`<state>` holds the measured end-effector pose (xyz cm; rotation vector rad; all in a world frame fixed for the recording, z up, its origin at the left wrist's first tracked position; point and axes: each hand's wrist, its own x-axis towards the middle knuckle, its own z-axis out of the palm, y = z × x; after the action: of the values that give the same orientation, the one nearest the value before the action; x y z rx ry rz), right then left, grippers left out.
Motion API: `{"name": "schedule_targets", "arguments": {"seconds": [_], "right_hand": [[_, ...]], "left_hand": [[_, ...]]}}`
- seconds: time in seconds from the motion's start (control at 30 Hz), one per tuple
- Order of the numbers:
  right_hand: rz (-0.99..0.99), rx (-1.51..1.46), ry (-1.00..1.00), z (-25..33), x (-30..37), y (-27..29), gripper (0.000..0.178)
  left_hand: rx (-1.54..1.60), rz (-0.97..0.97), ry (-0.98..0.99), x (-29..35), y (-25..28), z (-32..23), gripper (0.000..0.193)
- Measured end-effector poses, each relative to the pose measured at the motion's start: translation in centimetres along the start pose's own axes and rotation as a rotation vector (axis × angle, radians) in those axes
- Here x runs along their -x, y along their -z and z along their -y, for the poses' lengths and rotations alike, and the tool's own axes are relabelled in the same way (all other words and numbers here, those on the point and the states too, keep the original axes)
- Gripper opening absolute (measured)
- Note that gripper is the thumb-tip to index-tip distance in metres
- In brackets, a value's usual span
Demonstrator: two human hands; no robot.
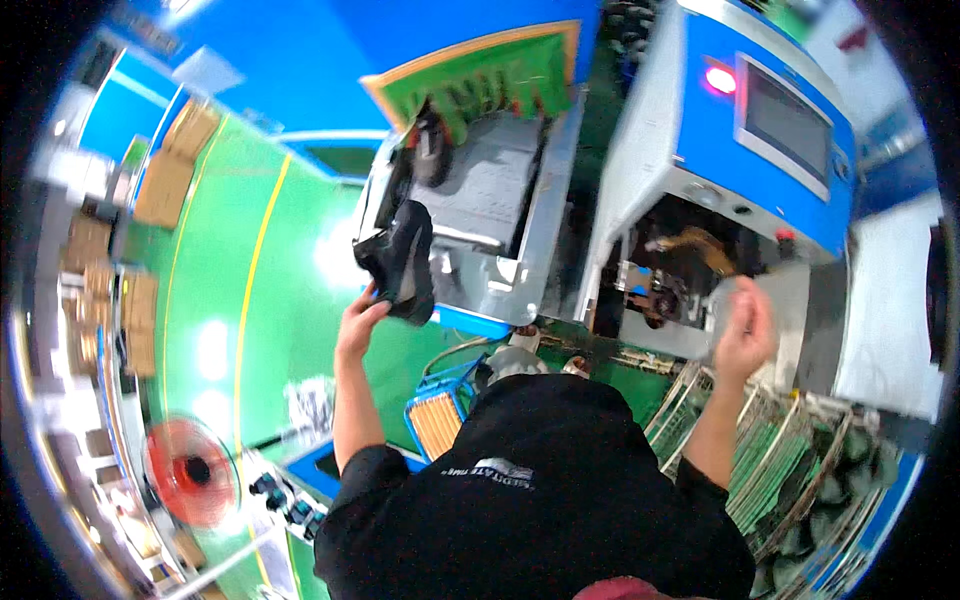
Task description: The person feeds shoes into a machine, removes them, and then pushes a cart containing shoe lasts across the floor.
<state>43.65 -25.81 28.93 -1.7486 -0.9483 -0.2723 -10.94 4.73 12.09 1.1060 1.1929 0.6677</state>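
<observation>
My left hand (pixel 360 325) grips a black shoe (pixel 408 262) at its lower end, holding it up beside the near left corner of a conveyor. Another dark shoe (pixel 431 152) lies on the grey conveyor belt (pixel 490 185), close to a green strip curtain (pixel 480 85). My right hand (pixel 748 333) is raised by the opening of a blue and white machine (pixel 640 190). Its fingers are curled and slightly blurred; whatever they may hold is hidden. Inside that opening sit brownish and metal parts (pixel 655 295), too dim to make out well.
A screen (pixel 787 125) and a lit red lamp (pixel 720 80) are on the machine's face. A wire rack (pixel 780 470) with dark shoe-like items stands at my right. To my left are a blue-framed crate (pixel 437 420), a red fan (pixel 192 470) and stacked cartons (pixel 165 190).
</observation>
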Motion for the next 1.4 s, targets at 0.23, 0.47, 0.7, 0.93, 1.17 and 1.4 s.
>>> {"name": "schedule_targets", "arguments": {"seconds": [0.23,0.47,0.7,0.93,1.17,1.4], "right_hand": [[0.063,0.446,0.545,3.1,-10.3,-11.4,0.045],[-0.290,0.674,0.672,-0.8,-10.7,-17.2,0.056],[-0.269,0.726,0.701,-2.7,-10.5,-17.2,0.065],[-0.232,0.937,0.683,-2.4,-9.6,-16.3,0.077],[-0.209,0.825,0.672,-3.9,-8.9,-15.7,0.078],[-0.336,0.701,0.684,-3.5,-10.1,-16.1,0.059]], "left_hand": [[-0.661,-0.408,-0.027,-2.2,-3.4,7.8,0.030],[-0.850,-0.173,-0.492,-11.0,-10.7,-3.7,0.045],[-0.428,-0.019,-0.133,-40.7,-8.9,-3.2,0.076],[-0.644,-0.796,-0.461,-45.9,-19.0,0.0,0.098],[-0.768,-0.780,-0.131,-44.7,-21.2,-3.5,0.082],[0.182,-0.255,-0.261,-35.7,-22.7,1.4,0.056]]}}
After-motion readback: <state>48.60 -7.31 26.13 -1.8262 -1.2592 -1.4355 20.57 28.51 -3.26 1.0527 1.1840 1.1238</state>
